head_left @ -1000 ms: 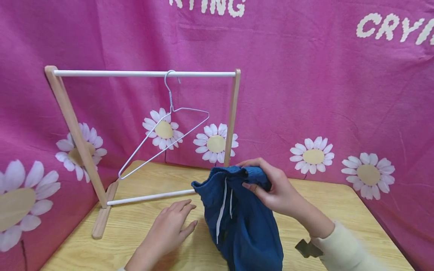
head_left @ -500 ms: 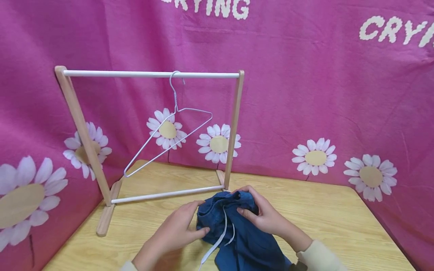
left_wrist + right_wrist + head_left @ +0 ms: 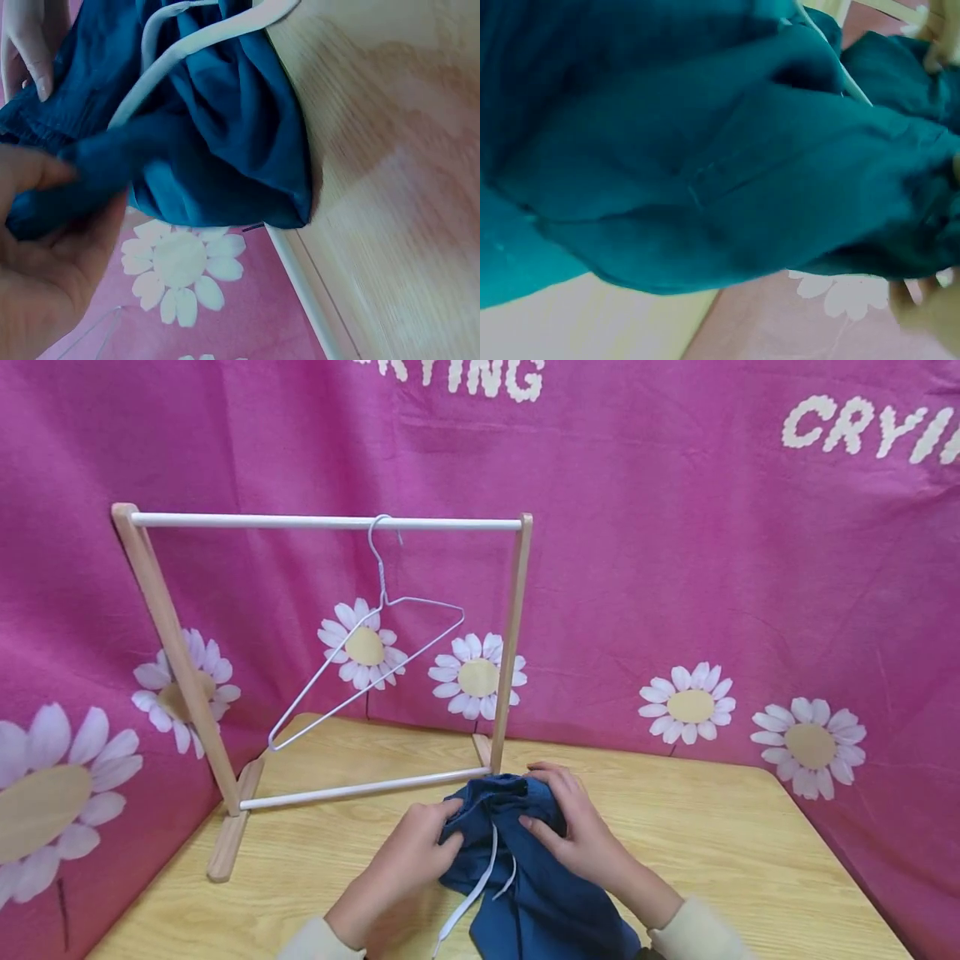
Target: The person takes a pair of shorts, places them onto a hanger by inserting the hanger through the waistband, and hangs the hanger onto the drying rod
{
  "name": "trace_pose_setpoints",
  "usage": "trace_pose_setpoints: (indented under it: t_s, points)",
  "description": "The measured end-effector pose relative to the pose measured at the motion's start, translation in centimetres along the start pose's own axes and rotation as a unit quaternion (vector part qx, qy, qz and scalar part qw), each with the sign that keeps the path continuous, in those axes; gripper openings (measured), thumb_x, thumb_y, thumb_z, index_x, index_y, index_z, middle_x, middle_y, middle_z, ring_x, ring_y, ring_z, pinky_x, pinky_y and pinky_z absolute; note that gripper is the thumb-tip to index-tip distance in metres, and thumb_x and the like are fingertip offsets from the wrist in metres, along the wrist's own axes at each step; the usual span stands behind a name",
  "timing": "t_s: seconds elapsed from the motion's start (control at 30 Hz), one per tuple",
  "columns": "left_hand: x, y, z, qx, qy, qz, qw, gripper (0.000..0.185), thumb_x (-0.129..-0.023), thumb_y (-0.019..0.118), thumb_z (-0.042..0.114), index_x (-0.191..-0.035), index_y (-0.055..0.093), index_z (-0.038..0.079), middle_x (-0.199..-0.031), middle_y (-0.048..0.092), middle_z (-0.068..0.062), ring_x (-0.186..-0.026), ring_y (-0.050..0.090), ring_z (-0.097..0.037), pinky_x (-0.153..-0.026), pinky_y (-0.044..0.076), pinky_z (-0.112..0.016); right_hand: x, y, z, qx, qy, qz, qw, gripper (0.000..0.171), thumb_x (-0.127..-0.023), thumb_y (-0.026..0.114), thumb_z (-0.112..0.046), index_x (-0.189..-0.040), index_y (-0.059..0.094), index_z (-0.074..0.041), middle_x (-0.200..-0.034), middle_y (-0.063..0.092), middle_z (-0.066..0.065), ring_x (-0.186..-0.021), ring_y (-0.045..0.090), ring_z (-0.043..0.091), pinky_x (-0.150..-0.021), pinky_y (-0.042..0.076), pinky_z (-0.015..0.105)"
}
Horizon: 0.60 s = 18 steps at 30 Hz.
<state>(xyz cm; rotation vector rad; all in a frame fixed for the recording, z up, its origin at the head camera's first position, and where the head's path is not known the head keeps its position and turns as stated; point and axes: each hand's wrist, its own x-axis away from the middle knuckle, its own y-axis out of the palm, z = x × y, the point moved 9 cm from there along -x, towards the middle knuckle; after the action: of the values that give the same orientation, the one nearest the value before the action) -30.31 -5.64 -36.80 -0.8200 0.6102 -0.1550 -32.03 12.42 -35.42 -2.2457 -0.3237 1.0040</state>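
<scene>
Pink cloth [image 3: 637,568] backs both hands [image 3: 412,852] [image 3: 588,839], each pinching a blue garment [image 3: 536,893] whose lower end is cut off.

rack [image 3: 172,643] standing on bench [image 3: 712,852], left | hanger [image 3: 382,578] hanging from it | garment [image 3: 540,902] sitting between hands [image 3: 416,850] [image 3: 581,835] | cloth [image 3: 675,527] hanging behind

Pinches a blurred fold of a dark blue garment [image 3: 240,127] at lower left, between the thumb and curled fingers of the left hand [image 3: 45,289], with the right hand [image 3: 31,45] at upper left touching the same garment. Displays two lengths of pale drawstring [image 3: 225,31] curving across the creased front, one reaching past the garment's edge over a wood-grain table [image 3: 382,150]. Includes, below the garment, a pink cloth [image 3: 262,322] bearing a white daisy [image 3: 178,259], plus a white rod [image 3: 300,285] slanting between pink and wood.
</scene>
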Motion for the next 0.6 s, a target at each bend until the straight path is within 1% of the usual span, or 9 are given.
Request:
trace_pose_setpoints:
  t_s: [0.03, 0.07, 0.1, 0.17, 0.23, 0.33, 0.47, 0.53, 0.6]
  points:
    - [-0.1, -0.2, 0.0, 0.005, -0.005, 0.015, 0.9999, 0.034, -0.084, 0.065, -0.005, -0.118, 0.069, -0.006, -0.103, 0.075, -0.017, -0.084, 0.064, -0.012, -0.074, 0.056, -0.034, 0.1, -0.2, 0.0, 0.032, 0.002, 0.017, 0.999, 0.053, -0.086, 0.080, -0.011, -0.134, 0.058, -0.014, -0.138, 0.053, 0.009, -0.127, 0.047, 0.031, -0.103, 0.042, 0.056]
    - [-0.2, -0.5, 0.0, 0.009, -0.007, 0.031, 0.9994, 0.036, -0.082, 0.064, -0.007, -0.118, 0.069, -0.005, -0.105, 0.075, -0.017, -0.085, 0.064, -0.012, -0.075, 0.057, -0.035, 0.2, -0.4, 0.0, 0.059, 0.005, 0.033, 0.998, 0.053, -0.084, 0.082, -0.012, -0.133, 0.060, -0.015, -0.133, 0.053, 0.011, -0.123, 0.047, 0.030, -0.098, 0.043, 0.055]
    - [-0.3, -0.7, 0.1, 0.011, -0.008, 0.045, 0.9989, 0.039, -0.081, 0.062, -0.009, -0.120, 0.069, -0.006, -0.108, 0.074, -0.017, -0.087, 0.065, -0.013, -0.078, 0.057, -0.036, 0.2, -0.6, 0.0, 0.080, 0.009, 0.046, 0.996, 0.054, -0.083, 0.084, -0.013, -0.131, 0.062, -0.016, -0.128, 0.054, 0.012, -0.118, 0.048, 0.029, -0.093, 0.045, 0.050]
    - [-0.6, -1.1, 0.2, 0.014, -0.008, 0.065, 0.9978, 0.041, -0.080, 0.061, -0.011, -0.120, 0.069, -0.005, -0.111, 0.074, -0.018, -0.093, 0.068, -0.016, -0.083, 0.058, -0.039, 0.4, -0.8, 0.1, 0.096, 0.022, 0.064, 0.993, 0.053, -0.081, 0.086, -0.014, -0.130, 0.065, -0.017, -0.117, 0.053, 0.010, -0.106, 0.048, 0.022, -0.083, 0.046, 0.040]
    - [-0.8, -1.3, 0.3, 0.018, -0.004, 0.073, 0.9971, 0.041, -0.080, 0.060, -0.013, -0.119, 0.069, -0.005, -0.112, 0.073, -0.017, -0.100, 0.069, -0.020, -0.087, 0.057, -0.042, 0.5, -0.9, 0.3, 0.095, 0.038, 0.072, 0.992, 0.053, -0.080, 0.087, -0.014, -0.128, 0.066, -0.017, -0.107, 0.051, 0.007, -0.096, 0.046, 0.016, -0.074, 0.047, 0.033]
    - [-1.0, -1.2, 0.4, 0.022, 0.004, 0.067, 0.9975, 0.042, -0.081, 0.057, -0.014, -0.120, 0.066, -0.002, -0.115, 0.072, -0.015, -0.107, 0.069, -0.024, -0.093, 0.056, -0.045, 0.7, -1.0, 0.7, 0.089, 0.061, 0.078, 0.991, 0.051, -0.079, 0.088, -0.013, -0.126, 0.067, -0.016, -0.097, 0.049, 0.002, -0.083, 0.045, 0.012, -0.062, 0.046, 0.025]
    - [-1.1, -0.6, 0.4, 0.025, 0.005, 0.043, 0.9987, 0.045, -0.083, 0.055, -0.014, -0.125, 0.060, 0.000, -0.120, 0.069, -0.015, -0.113, 0.066, -0.027, -0.098, 0.053, -0.046, 0.9, -1.1, 0.8, 0.096, 0.072, 0.085, 0.989, 0.051, -0.077, 0.089, -0.014, -0.124, 0.068, -0.015, -0.085, 0.051, -0.002, -0.072, 0.048, 0.012, -0.057, 0.043, 0.021]
    - [-1.1, -0.5, 0.4, 0.026, 0.005, 0.038, 0.9989, 0.046, -0.083, 0.055, -0.014, -0.127, 0.058, 0.000, -0.123, 0.068, -0.016, -0.115, 0.064, -0.028, -0.100, 0.051, -0.047, 0.9, -0.9, 0.7, 0.083, 0.071, 0.080, 0.991, 0.055, -0.077, 0.089, -0.011, -0.128, 0.067, -0.014, -0.085, 0.054, -0.002, -0.070, 0.053, 0.013, -0.057, 0.047, 0.021]
    - [-1.1, -0.4, 0.4, 0.029, 0.005, 0.039, 0.9988, 0.046, -0.083, 0.055, -0.014, -0.127, 0.057, 0.001, -0.123, 0.068, -0.015, -0.115, 0.064, -0.028, -0.100, 0.051, -0.047, 0.9, -0.6, 0.7, 0.056, 0.067, 0.069, 0.994, 0.062, -0.078, 0.088, -0.007, -0.134, 0.064, -0.013, -0.091, 0.062, 0.002, -0.075, 0.060, 0.014, -0.060, 0.054, 0.022]
